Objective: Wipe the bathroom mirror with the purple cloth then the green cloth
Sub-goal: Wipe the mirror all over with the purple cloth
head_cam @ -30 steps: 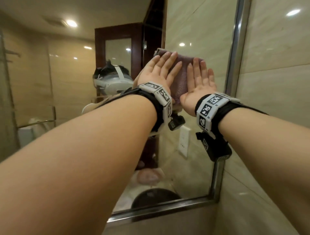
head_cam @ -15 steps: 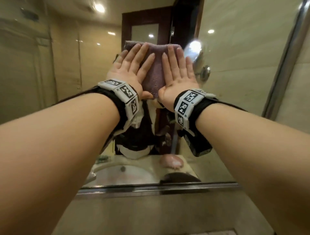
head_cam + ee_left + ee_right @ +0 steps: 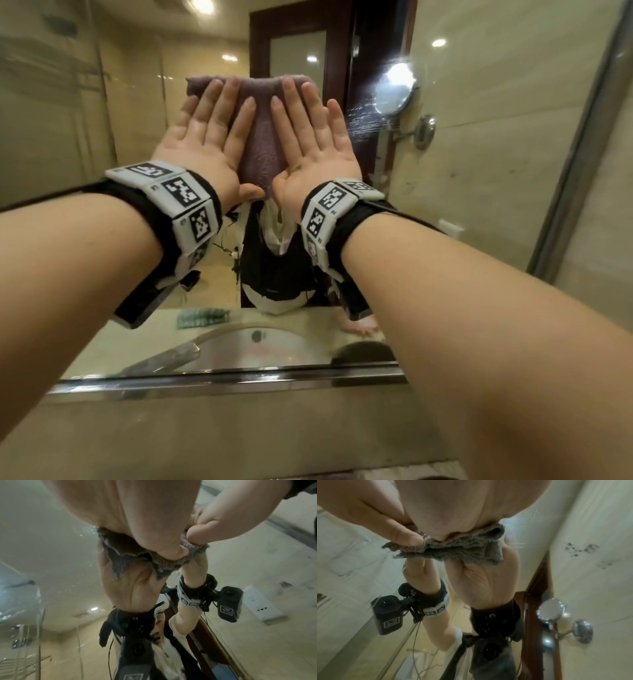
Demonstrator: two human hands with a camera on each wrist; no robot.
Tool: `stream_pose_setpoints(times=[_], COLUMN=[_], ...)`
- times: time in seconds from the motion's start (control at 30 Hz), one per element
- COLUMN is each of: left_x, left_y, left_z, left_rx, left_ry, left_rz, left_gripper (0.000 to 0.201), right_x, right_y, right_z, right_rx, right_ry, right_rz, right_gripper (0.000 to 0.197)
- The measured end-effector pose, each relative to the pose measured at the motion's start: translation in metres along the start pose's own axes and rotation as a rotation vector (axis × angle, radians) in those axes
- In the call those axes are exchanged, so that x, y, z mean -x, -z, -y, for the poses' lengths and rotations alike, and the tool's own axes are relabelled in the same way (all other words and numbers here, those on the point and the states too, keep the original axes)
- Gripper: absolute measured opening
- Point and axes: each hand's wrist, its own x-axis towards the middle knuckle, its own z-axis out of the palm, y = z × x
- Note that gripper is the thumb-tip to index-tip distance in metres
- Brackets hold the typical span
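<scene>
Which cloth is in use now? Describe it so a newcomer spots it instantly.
On the wall mirror, both hands press the purple cloth flat against the glass: left hand, right hand. It is dull purple terry; the green cloth shows only as a reflection, lying by the sink.

No words, brand names or numbers can be read anywhere. The only signs are black-and-white square code patterns on the white wristbands (image 3: 178,198) at both wrists, and a similar square pattern on the black wrist cameras (image 3: 228,607) seen reflected in the mirror (image 3: 479,171); they carry no legible characters.
</scene>
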Motion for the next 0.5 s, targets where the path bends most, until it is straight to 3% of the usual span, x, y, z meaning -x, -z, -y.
stream_pose_setpoints(times=[0.23,0.5], left_x=[-0.001,-0.017], left_y=[0.014,0.036], left_z=[-0.020,-0.088], left_rx=[0.013,0.021], left_ry=[0.016,-0.075], left_rz=[0.026,-0.024], left_gripper=[0.103,0.102], right_x=[0.003,0.026], right_y=[-0.001,-0.009], right_z=[-0.024,-0.085], right_rx=[0.012,0.053], right_ry=[0.034,-0.120], right_rz=[-0.008,0.118], right_gripper=[0.075,0.075])
